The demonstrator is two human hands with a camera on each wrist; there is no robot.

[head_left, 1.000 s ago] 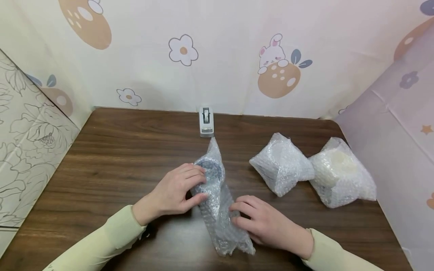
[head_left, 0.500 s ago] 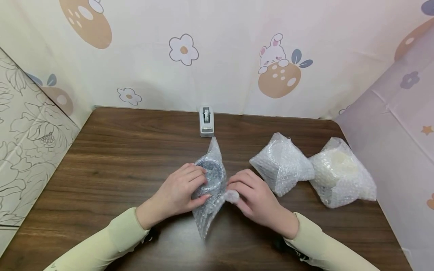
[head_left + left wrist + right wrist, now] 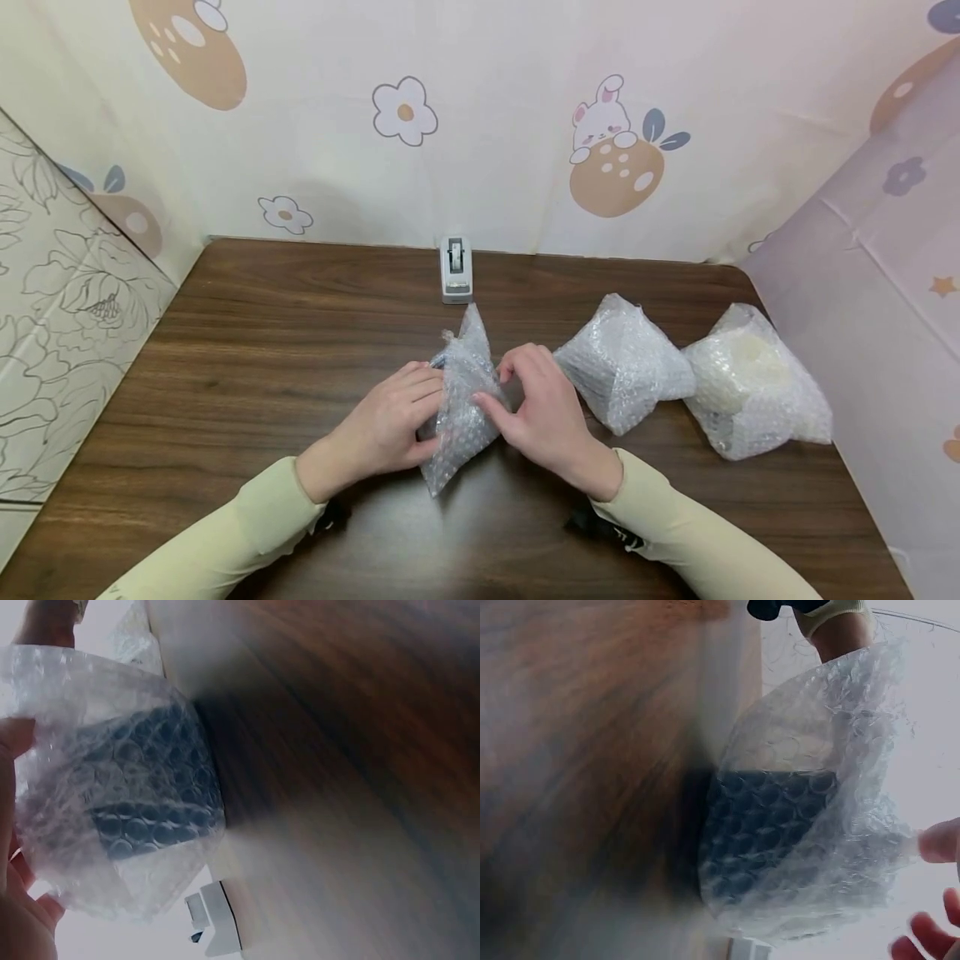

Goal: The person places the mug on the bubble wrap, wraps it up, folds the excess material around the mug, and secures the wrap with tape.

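A dark-blue, cup-like thing (image 3: 761,836) stands inside a bubble-wrap sheet (image 3: 468,383) at the middle of the table. My left hand (image 3: 386,421) grips it from the left, fingertips tucked under a flap of the sheet and thumb at the near side. That flap lies over the round top and hides most of it. At the right side is my right hand (image 3: 543,408), its thumb extended onto the folded sheet and its fingers bent beside it. In the left wrist view the dark wall (image 3: 150,780) shows through the bubbles.
A tape dispenser (image 3: 457,271) stands behind the bundle at the table's back edge. Two bubble-wrapped bundles (image 3: 626,362) lie to the right, the farther one (image 3: 753,383) with something pale inside. A patterned curtain (image 3: 495,150) hangs behind the brown wooden table (image 3: 300,308).
The right hand has moved up, bringing the sheet's loose near end over the round top to the left. The left hand has stayed at the left side.
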